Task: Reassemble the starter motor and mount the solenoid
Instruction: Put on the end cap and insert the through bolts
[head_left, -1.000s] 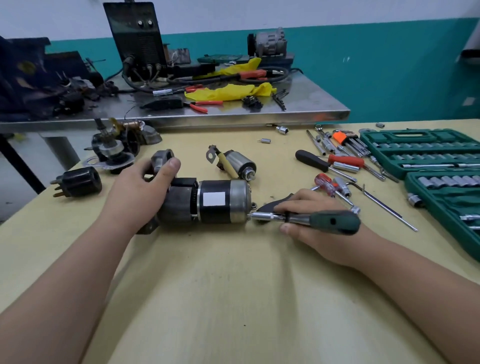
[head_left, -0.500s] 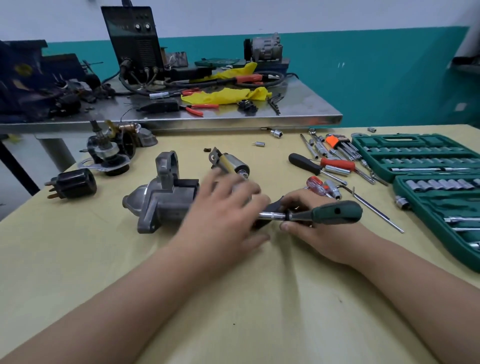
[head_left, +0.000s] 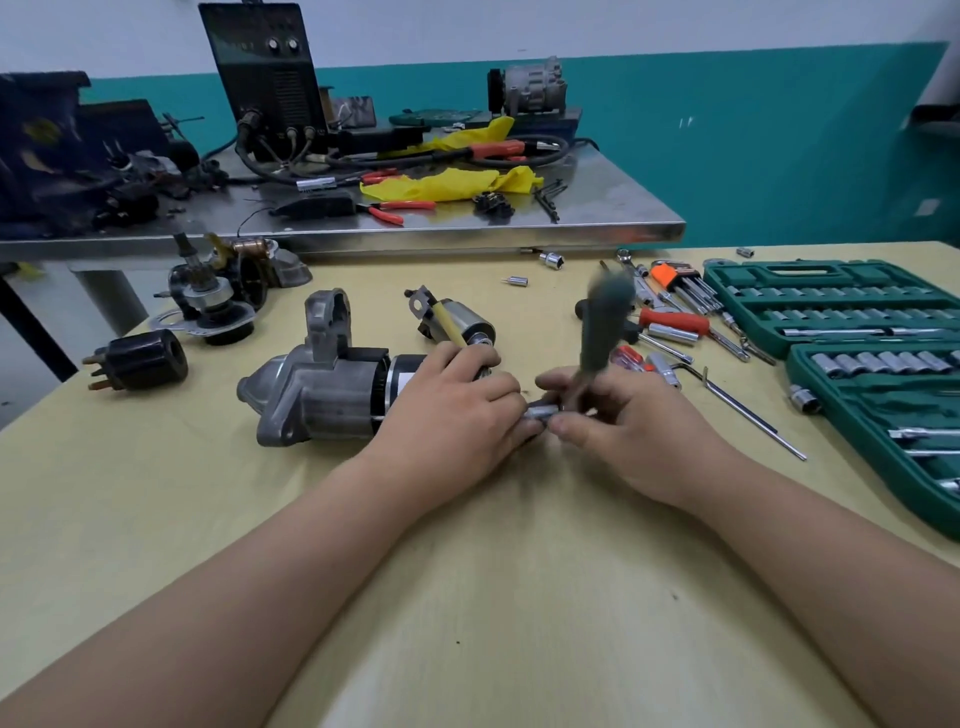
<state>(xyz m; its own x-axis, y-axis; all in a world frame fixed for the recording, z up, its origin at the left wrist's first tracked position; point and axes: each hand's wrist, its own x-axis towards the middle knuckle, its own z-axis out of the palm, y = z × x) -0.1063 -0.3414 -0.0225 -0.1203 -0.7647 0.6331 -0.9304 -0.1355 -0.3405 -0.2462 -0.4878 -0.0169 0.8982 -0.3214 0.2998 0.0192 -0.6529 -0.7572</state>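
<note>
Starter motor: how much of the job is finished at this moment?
The starter motor body looks joined, lying on the table. In hand: the right hand holds a green-handled ratchet, the left hand at its socket. Left: the solenoid lies unmounted behind.

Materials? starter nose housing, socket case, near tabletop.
Starter nose housing: looks like cast aluminium, dull grey, grainy, unpainted. Socket case: moulded plastic by its look, matte green with formed slots. Near tabletop: pale yellow, smooth, probably laminate or painted board.

One head-worn wide-angle view looks forward and down, close over the yellow table (head_left: 156, 519). Behind it stand a steel bench (head_left: 597, 218) and a teal wall (head_left: 753, 156).
</note>
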